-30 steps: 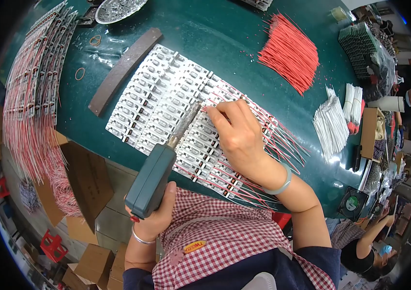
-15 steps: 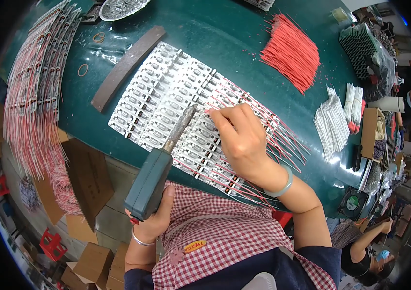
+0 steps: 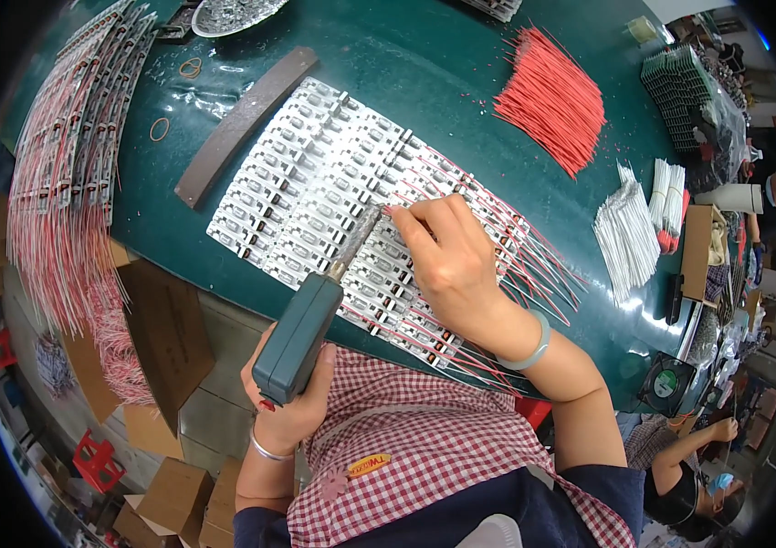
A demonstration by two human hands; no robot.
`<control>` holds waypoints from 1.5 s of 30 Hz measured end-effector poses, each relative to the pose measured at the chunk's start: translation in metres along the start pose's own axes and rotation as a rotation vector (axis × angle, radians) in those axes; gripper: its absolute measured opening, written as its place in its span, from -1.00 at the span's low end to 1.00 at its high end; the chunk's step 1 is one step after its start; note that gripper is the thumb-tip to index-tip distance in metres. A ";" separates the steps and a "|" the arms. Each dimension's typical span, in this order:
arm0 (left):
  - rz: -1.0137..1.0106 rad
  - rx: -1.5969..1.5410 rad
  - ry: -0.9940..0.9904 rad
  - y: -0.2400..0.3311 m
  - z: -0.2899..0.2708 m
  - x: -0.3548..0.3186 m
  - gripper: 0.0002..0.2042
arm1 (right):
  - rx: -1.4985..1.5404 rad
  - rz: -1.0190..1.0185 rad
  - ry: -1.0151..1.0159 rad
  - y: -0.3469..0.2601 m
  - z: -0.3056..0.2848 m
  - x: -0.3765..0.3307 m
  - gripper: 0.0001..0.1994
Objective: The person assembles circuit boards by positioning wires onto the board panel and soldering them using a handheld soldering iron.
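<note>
A dark green soldering gun (image 3: 299, 333) is gripped in my left hand (image 3: 292, 411), its metal barrel slanting up and away. The tip meets the fingertips of my right hand (image 3: 452, 260) over a panel of white circuit boards (image 3: 306, 173). Those fingers are pinched together on a red wire (image 3: 388, 211), of which only a short end shows. Red and white wires (image 3: 543, 265) run off the panel's right side. Rows of small metal parts cover the boards.
A dark curved bar (image 3: 246, 128) lies along the panel's far left edge. Bundled red wires (image 3: 552, 100) and white wires (image 3: 623, 233) rest to the right. Wired boards (image 3: 78, 137) stack at the left. A small fan (image 3: 666, 384) stands at the right; a co-worker (image 3: 698, 475) sits beyond.
My left hand has moved the soldering gun right and slightly up, bringing its tip to the red wire's end. My right hand has barely moved.
</note>
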State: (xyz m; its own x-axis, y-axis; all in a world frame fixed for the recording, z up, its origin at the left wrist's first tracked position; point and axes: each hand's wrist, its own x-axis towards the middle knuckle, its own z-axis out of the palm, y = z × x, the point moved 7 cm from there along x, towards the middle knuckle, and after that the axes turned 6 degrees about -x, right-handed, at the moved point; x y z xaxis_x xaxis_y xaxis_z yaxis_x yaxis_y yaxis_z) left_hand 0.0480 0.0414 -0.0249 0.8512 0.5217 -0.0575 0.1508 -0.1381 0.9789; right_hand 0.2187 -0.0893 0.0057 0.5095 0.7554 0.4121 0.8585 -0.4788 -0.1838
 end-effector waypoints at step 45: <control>0.005 0.015 -0.017 0.004 -0.003 -0.005 -0.77 | -0.016 -0.024 0.002 -0.008 0.001 -0.004 -0.69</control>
State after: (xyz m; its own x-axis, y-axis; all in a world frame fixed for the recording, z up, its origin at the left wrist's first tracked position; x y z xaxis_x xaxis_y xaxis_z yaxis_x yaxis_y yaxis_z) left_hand 0.0430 0.0406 -0.0204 0.8602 0.5067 -0.0564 0.1541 -0.1529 0.9762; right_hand 0.2101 -0.0877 0.0045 0.4889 0.7656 0.4181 0.8692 -0.4680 -0.1594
